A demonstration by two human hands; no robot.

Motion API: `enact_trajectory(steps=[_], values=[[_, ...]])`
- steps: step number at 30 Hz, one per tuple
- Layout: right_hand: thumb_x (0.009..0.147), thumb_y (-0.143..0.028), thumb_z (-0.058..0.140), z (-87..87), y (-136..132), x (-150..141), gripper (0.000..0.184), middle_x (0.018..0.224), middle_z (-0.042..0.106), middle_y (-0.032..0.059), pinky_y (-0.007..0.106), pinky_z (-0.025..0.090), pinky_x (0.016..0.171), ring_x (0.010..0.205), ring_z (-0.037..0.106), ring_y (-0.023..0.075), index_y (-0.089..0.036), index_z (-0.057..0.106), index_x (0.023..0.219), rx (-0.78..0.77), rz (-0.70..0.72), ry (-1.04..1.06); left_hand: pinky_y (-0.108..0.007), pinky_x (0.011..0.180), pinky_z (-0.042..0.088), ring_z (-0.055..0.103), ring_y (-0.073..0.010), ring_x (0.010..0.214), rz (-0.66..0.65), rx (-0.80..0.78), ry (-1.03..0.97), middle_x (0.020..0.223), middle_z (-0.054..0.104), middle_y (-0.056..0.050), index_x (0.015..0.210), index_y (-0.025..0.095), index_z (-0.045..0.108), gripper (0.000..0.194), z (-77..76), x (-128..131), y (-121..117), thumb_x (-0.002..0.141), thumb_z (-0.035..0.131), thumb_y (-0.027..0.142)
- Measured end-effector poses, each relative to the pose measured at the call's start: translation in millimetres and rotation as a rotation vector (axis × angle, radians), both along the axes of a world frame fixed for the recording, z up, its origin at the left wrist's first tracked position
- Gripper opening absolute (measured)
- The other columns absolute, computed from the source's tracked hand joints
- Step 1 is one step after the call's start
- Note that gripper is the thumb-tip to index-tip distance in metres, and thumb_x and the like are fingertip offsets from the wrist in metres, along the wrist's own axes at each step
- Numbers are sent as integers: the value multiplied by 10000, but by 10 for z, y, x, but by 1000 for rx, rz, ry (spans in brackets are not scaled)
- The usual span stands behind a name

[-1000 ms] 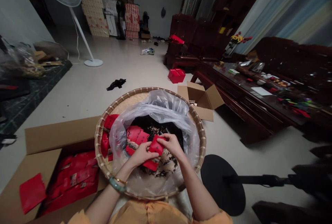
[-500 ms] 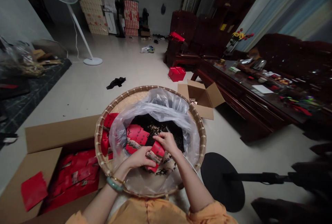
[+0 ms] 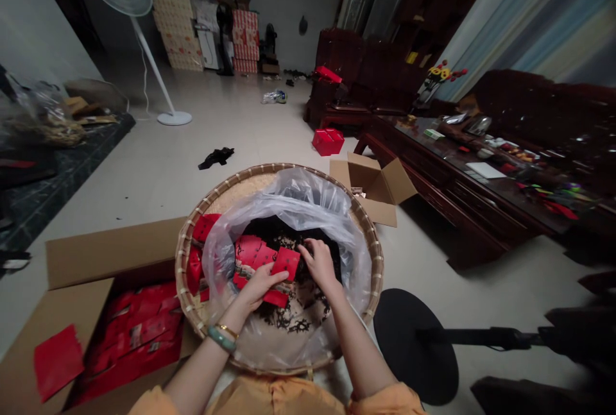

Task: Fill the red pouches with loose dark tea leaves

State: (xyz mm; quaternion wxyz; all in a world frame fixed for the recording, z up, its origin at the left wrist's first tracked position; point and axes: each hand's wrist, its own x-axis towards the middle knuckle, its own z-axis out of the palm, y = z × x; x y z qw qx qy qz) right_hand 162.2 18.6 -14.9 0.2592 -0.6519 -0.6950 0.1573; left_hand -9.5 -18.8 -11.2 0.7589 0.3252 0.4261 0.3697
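A round bamboo tray [image 3: 179, 267] holds a clear plastic bag [image 3: 298, 200] with its mouth open. Dark loose tea leaves [image 3: 274, 230] fill the bag, and several red packets [image 3: 249, 250] lie against its left side. My left hand [image 3: 262, 288] grips a red packet [image 3: 285, 263] over the leaves, and its fingers cover the packet's lower part. My right hand [image 3: 318, 264] is apart from that packet, with its fingertips down among the leaves. Whether those fingers hold any leaves is hidden.
At lower left, an open cardboard box [image 3: 110, 251] holds several red packets, with a loose one on its flap. A smaller open box [image 3: 380, 187] stands beyond the tray. A round black stand base [image 3: 414, 344] lies right, near a dark wooden table [image 3: 462, 200].
My right hand has let go of the red packet and moved right and down into the leaves. My left hand still has the packet, now lying flatter and further from my body.
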Motion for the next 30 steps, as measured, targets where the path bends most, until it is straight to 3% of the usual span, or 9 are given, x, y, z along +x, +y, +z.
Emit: enact_trajectory(steps=[2, 5, 9, 12, 17, 22, 30], values=[[794, -413, 590, -95, -54, 92, 471, 1037, 571, 144, 328, 410, 768, 932, 524, 258, -160, 533, 1187, -31, -91, -190, -286, 645, 521, 683, -193, 664, 50, -2, -18, 786, 707, -69, 899, 122, 598, 400, -14, -30, 11, 610, 769, 337], [732, -348, 670, -260, -133, 141, 610, 1050, 563, 166, 359, 426, 765, 934, 538, 287, -153, 462, 1271, -123, -111, -343, -276, 603, 529, 685, -197, 661, 81, -14, -32, 775, 704, -67, 905, 126, 584, 402, -3, -57, 5, 616, 768, 335], [716, -272, 671, -346, -135, 172, 589, 1075, 574, 148, 356, 437, 815, 977, 554, 283, -158, 482, 1262, -153, -88, -210, -276, 541, 529, 686, -215, 670, 92, -11, -25, 798, 703, -75, 956, 130, 562, 448, 36, -71, -18, 612, 773, 324], [716, -300, 667, -242, -98, 294, 543, 1081, 600, 135, 357, 443, 858, 991, 571, 267, -144, 535, 1219, -171, -40, 93, -268, 558, 529, 685, -206, 675, 92, 10, -5, 811, 703, -83, 942, 117, 569, 439, 44, -105, -27, 608, 776, 314], [689, -402, 693, 150, -98, 520, 544, 1130, 640, 94, 393, 445, 900, 1020, 590, 252, -162, 590, 1165, -318, 179, 577, -276, 590, 526, 680, -197, 681, 54, 28, 18, 807, 706, -79, 950, 117, 589, 425, 26, -134, -29, 620, 767, 318], [598, -402, 759, 439, -119, 424, 529, 1052, 680, 81, 376, 453, 860, 961, 612, 261, -163, 665, 1062, -373, 316, 447, -303, 683, 526, 678, -193, 708, -6, 40, 26, 837, 717, -78, 961, 119, 610, 455, 24, -52, -39, 589, 791, 307], [646, -339, 725, 464, -88, 208, 322, 912, 716, 47, 331, 460, 774, 861, 639, 242, -186, 723, 930, -333, 303, 394, -298, 691, 520, 671, -186, 692, -49, 50, 60, 823, 716, -68, 905, 118, 631, 411, 23, -60, -72, 588, 788, 326]])
